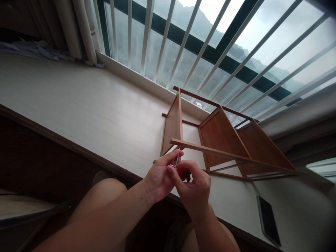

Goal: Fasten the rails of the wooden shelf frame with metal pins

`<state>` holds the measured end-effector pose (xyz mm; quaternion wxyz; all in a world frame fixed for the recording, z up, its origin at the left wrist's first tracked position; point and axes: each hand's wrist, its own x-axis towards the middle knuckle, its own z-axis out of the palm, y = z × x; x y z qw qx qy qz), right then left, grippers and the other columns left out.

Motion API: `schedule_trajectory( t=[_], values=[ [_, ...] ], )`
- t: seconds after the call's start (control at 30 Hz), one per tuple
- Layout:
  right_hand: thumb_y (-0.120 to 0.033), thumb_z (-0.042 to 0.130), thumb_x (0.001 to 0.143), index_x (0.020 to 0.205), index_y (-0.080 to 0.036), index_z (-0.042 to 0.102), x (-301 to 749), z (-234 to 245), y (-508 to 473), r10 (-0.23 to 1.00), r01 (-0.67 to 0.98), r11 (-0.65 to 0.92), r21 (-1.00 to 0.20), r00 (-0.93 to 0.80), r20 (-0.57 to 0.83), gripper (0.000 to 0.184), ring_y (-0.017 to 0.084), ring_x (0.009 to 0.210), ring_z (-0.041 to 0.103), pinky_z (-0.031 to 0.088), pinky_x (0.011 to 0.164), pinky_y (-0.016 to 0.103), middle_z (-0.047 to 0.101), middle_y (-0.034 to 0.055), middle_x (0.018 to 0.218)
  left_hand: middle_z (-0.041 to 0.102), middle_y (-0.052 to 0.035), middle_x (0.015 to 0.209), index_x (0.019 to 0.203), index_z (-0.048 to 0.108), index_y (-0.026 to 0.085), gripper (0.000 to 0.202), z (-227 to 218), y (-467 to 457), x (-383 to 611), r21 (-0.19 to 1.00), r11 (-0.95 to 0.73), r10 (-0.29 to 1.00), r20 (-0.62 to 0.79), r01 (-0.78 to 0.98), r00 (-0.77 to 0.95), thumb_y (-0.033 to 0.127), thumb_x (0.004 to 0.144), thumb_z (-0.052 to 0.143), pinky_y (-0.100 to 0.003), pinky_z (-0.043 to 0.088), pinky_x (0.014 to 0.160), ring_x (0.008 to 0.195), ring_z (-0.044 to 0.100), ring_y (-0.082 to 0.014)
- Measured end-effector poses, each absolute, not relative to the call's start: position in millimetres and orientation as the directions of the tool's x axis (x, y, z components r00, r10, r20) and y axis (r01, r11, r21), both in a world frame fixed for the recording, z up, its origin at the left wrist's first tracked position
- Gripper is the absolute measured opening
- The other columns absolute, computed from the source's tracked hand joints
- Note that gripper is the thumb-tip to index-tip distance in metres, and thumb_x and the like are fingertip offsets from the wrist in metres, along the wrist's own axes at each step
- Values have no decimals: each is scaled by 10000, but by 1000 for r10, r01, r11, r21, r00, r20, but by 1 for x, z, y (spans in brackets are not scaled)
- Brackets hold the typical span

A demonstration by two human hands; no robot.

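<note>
We have a small L-shaped hex key (179, 159) at the centre of the frame, its long arm pointing up to a brass-coloured fastener (180, 146) under the near corner of a wooden rack (223, 136). Our left hand (160, 178) grasps the key with thumb and fingers along the long arm; our right hand (193, 183) pinches it at the bend, thumb against the short arm.

We judge the key light, stiff and hard to damage, but thin and smooth enough to slip in the fingertips. The bend looks the best place to take hold for turning, with the long arm steadied near its tip. The rack seems fairly light for its size, rigid along its rails and weaker at the thin panels, so we would hold it by a rail.

The rack lies right of centre on a pale ledge (105, 105), close to the window bars (165, 40) at the top, which limit movement that way. The ledge's dark front edge slants from the left of the frame to the lower right, passing just beneath our hands. The broadest room lies left of the rack; at lower right, a phone (268, 220) narrows the space.
</note>
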<state>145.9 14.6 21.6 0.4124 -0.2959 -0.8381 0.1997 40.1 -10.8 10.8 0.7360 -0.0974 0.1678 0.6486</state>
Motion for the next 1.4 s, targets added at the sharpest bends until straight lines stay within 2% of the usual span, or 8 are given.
schedule_trajectory(
  t=[0.2, 0.4, 0.5, 0.63, 0.77, 0.93, 1.1, 1.4],
  values=[
    [-212, 720, 804, 817, -193, 599, 145, 25, 13, 669, 344, 739, -579, -474, 573, 122, 91, 541, 507, 437, 555, 226, 590, -35, 642, 589, 4, 573, 741, 696, 149, 137, 14, -9, 39, 79, 153, 925, -363, -985, 114, 267, 808, 679, -250, 467, 521, 511, 577, -110],
    [-237, 668, 835, 835, -182, 642, 144, 27, 11, 685, 358, 725, -589, -464, 561, 61, 98, 538, 512, 434, 545, 230, 616, -19, 649, 577, 4, 588, 734, 688, 152, 127, 12, -6, 40, 68, 142, 942, -316, -987, 114, 259, 802, 690, -238, 477, 547, 541, 576, -101],
    [-232, 604, 869, 836, -177, 667, 146, 27, 10, 731, 334, 671, -662, -449, 514, 91, 103, 544, 531, 440, 550, 230, 632, -12, 663, 553, 26, 590, 757, 682, 140, 115, 11, -8, 40, 70, 111, 949, -304, -991, 85, 246, 792, 711, -224, 485, 573, 541, 553, -78],
    [-254, 540, 916, 847, -183, 690, 149, 26, 9, 819, 254, 511, -821, -432, 377, 179, 116, 596, 573, 463, 586, 231, 636, -9, 677, 475, 55, 529, 766, 676, 130, 122, 12, -9, 40, 94, 110, 948, -310, -989, 76, 241, 808, 704, -176, 444, 537, 483, 469, -40],
    [-280, 545, 922, 839, -186, 679, 151, 23, 9, 845, 189, 439, -879, -420, 332, 183, 121, 617, 580, 466, 580, 231, 636, -8, 695, 448, 53, 516, 743, 675, 137, 148, 13, -9, 41, 138, 115, 954, -292, -984, 70, 265, 814, 697, -174, 414, 502, 473, 449, -47],
    [-261, 586, 903, 828, -185, 656, 154, 23, 9, 819, 201, 497, -844, -430, 380, 127, 117, 623, 573, 454, 590, 234, 654, -6, 717, 496, 45, 587, 786, 695, 129, 112, 11, -10, 45, 179, 76, 953, -302, -981, 19, 236, 778, 727, -208, 446, 561, 520, 472, -53],
    [-233, 666, 849, 833, -189, 631, 154, 22, 11, 791, 220, 576, -787, -392, 469, 58, 92, 575, 505, 425, 559, 217, 596, -37, 657, 557, 25, 660, 828, 694, 116, 130, 7, -9, 46, 164, 72, 959, -282, -984, 23, 236, 786, 721, -241, 472, 644, 597, 534, -73],
    [-229, 709, 815, 805, -185, 606, 153, 23, 13, 760, 248, 631, -735, -386, 523, 112, 83, 540, 461, 408, 522, 218, 556, -47, 631, 521, 39, 626, 834, 668, 126, 130, 9, -7, 48, 129, 63, 975, -218, -990, 34, 256, 827, 677, -269, 455, 557, 564, 541, -100]
  ],
)
